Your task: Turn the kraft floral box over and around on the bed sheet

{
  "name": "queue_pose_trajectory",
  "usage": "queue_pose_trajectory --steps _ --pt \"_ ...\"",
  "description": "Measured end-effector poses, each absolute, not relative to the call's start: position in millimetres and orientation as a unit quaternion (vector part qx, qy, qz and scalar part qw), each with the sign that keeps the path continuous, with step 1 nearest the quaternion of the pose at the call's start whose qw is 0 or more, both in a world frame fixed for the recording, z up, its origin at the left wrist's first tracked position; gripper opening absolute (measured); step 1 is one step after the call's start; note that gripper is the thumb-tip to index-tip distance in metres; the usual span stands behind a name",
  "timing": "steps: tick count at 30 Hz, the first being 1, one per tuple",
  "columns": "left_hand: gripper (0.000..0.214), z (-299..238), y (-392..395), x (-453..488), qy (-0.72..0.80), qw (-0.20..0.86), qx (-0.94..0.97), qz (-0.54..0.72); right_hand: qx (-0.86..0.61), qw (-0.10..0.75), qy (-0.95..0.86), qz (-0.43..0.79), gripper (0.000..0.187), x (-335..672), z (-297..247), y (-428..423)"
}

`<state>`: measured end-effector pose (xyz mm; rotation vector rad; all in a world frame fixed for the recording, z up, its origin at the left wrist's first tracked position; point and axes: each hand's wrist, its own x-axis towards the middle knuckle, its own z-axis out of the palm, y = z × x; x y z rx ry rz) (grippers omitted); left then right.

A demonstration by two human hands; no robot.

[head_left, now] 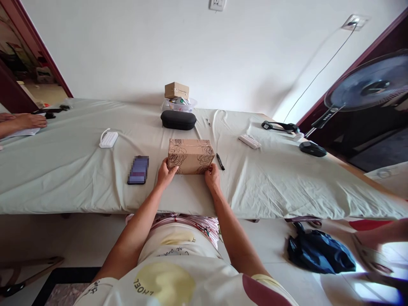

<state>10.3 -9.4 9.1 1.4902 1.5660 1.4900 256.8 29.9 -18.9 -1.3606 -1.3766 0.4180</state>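
A cardboard box (191,158) with dark scribbled swirls on its top and front corners rests on the cloth-covered table in front of me. My left hand (166,173) grips its left front corner, thumb on the front face. At the opposite corner my right hand (212,175) holds the box too, its fingers curled against the side. Just right of the box lies a black marker pen (220,162). A phone (138,170) with a blurred screen lies to the left of my left hand.
Behind the box are a black case (178,120) and a plastic basket (185,105) carrying a smaller box (176,90). White power strips (109,139) lie on both sides. A black mouse (313,148) and fan (369,87) are right. Another person's hands (27,122) rest far left.
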Motion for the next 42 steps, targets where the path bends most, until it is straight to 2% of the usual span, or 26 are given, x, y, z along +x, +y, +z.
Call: queue_pose_trajectory --steps 5,14,20,29,33,36,39,42 --pt "0.055 9.1 -9.3 8.9 0.579 0.254 0.551 0.545 -0.596 0.522 -0.587 0.162 0.038 256.6 -16.6 28.3" --pt "0.055 5.7 -7.2 7.7 0.577 0.242 0.561 0.542 -0.591 0.526 -0.588 0.165 0.037 250.5 -1.6 17.7" --pt "0.050 2.5 -3.9 6.4 0.591 0.213 0.568 0.532 -0.607 0.509 -0.577 0.199 0.025 245.5 10.8 8.9" --pt "0.043 1.6 -4.1 5.5 0.606 0.209 0.569 0.515 -0.600 0.521 -0.576 0.192 0.023 247.0 8.0 11.7" --pt "0.053 3.0 -6.0 8.5 0.589 0.224 0.569 0.528 -0.596 0.526 -0.577 0.188 0.027 247.3 3.1 14.6" --pt "0.074 4.6 -8.2 11.9 0.571 0.218 0.569 0.551 -0.570 0.550 -0.584 0.176 0.040 246.3 2.3 12.3" --pt "0.089 11.7 -11.8 15.8 0.551 0.172 0.568 0.587 -0.553 0.583 -0.582 0.127 0.057 248.3 9.3 4.8" --pt "0.085 29.2 -16.9 21.0 0.545 0.089 0.566 0.613 -0.543 0.600 -0.586 0.038 0.059 252.7 26.0 -4.0"
